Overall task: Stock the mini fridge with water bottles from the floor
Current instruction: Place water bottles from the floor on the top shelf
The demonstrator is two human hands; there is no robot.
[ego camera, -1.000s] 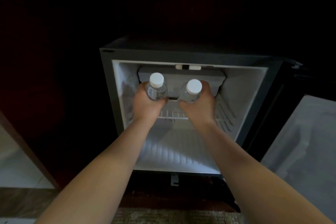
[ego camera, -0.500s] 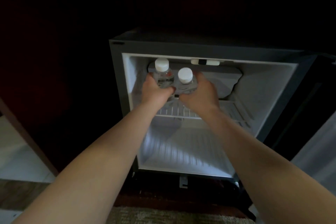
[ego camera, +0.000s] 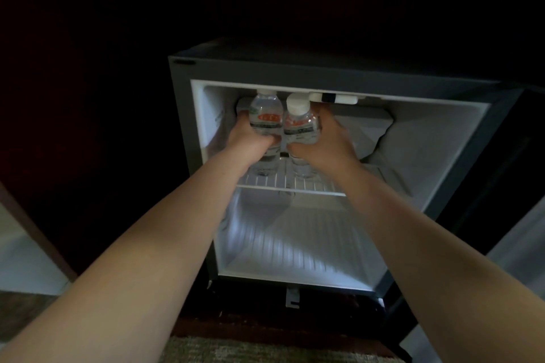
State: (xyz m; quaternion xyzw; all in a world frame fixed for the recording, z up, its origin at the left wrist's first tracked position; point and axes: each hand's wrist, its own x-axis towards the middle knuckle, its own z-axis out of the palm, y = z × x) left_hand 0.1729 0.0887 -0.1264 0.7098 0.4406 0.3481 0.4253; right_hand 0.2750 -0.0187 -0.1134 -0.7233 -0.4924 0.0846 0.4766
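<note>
A dark room surrounds the open mini fridge (ego camera: 295, 71). Inside, at upper left, the left hand (ego camera: 250, 141) grips the left bottle (ego camera: 264, 115), just beside the right bottle (ego camera: 299, 124) gripped by the right hand (ego camera: 321, 141). Both bottles are upright over the wire shelf (ego camera: 312, 186).

two water bottles (ego camera: 264, 115) (ego camera: 300, 124) stand side by side on the wire shelf (ego camera: 295, 183) inside the mini fridge (ego camera: 324, 68), at its left.
</note>
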